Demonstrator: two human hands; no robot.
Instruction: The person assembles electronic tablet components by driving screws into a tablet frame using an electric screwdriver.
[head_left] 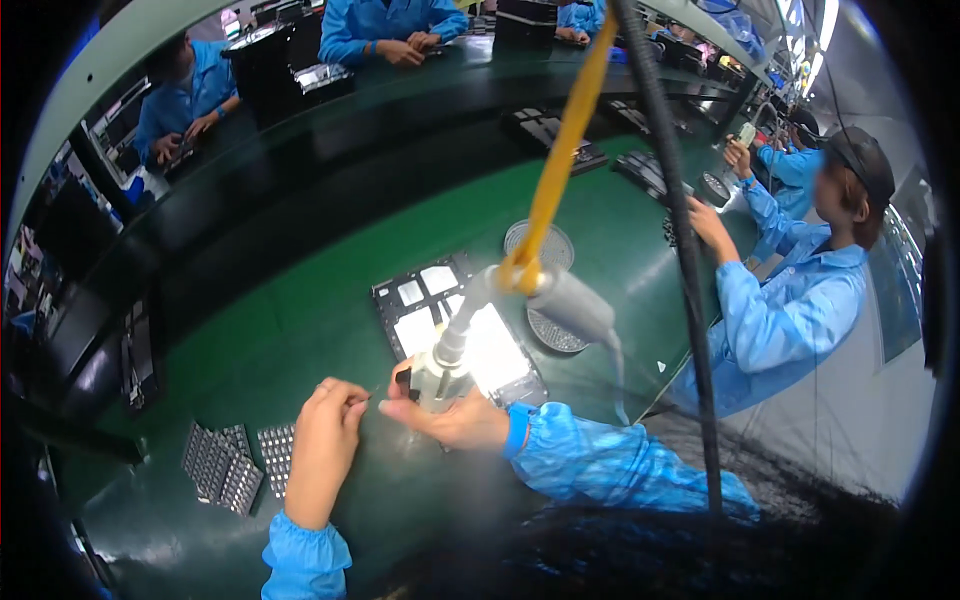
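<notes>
My right hand [462, 420] is wrapped round a pale hand tool [437, 385], which looks like a power screwdriver; its tip is hidden. A small black piece [403, 380] shows between thumb and forefinger, perhaps part of the tool. To the left, my left hand [328, 425] is closed in a pinch, with something thin and tiny at its fingertips that I cannot make out. Just beyond the right hand lies a flat black device frame [383, 300] with white panels, partly hidden by the tool and washed out by glare.
A grey cylinder [575, 305] with a cable hangs from a yellow strap [565, 150] above the device. Round metal dishes [540, 240] stand behind it. Dark trays of small parts [222, 468] lie left. A black hose [665, 170] crosses the view. A co-worker [800, 290] sits right.
</notes>
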